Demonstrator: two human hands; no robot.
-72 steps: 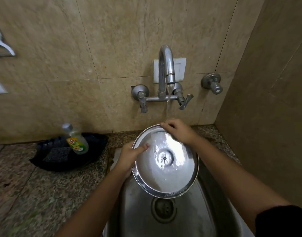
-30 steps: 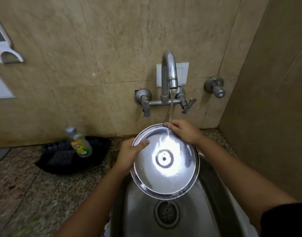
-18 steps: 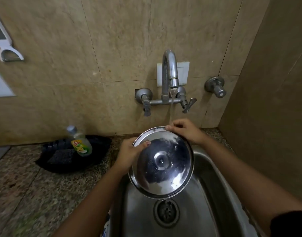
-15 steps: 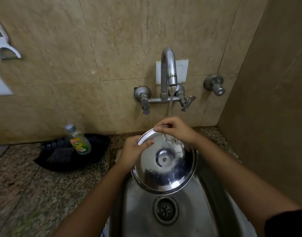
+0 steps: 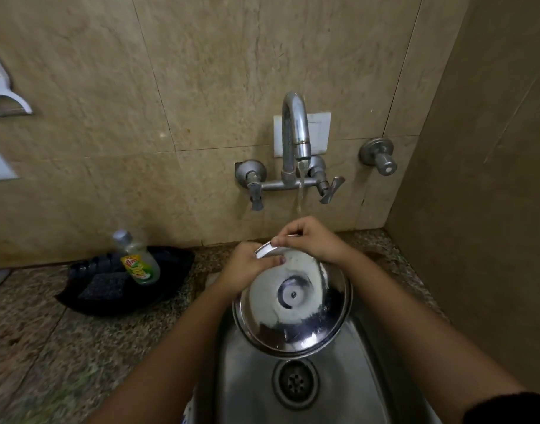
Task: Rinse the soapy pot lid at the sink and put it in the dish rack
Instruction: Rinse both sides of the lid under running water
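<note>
Steel pot lid [image 5: 293,304], held tilted over the sink [image 5: 348,390], underside shown. Far rim is gripped by the left hand [image 5: 247,267] and right hand [image 5: 311,240], close together. Water is seen running from the wall tap [image 5: 294,133] onto the right hand. A dish-soap bottle [image 5: 137,258] is stood in a black tray [image 5: 176,270] on the granite table [image 5: 63,347], left of the sink.

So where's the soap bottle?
The soap bottle stands on the left in the head view, in a black tray on the counter beside the sink.

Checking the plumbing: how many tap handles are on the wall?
3: left handle and right handle flank the spout; a separate knob sits further right.
</note>
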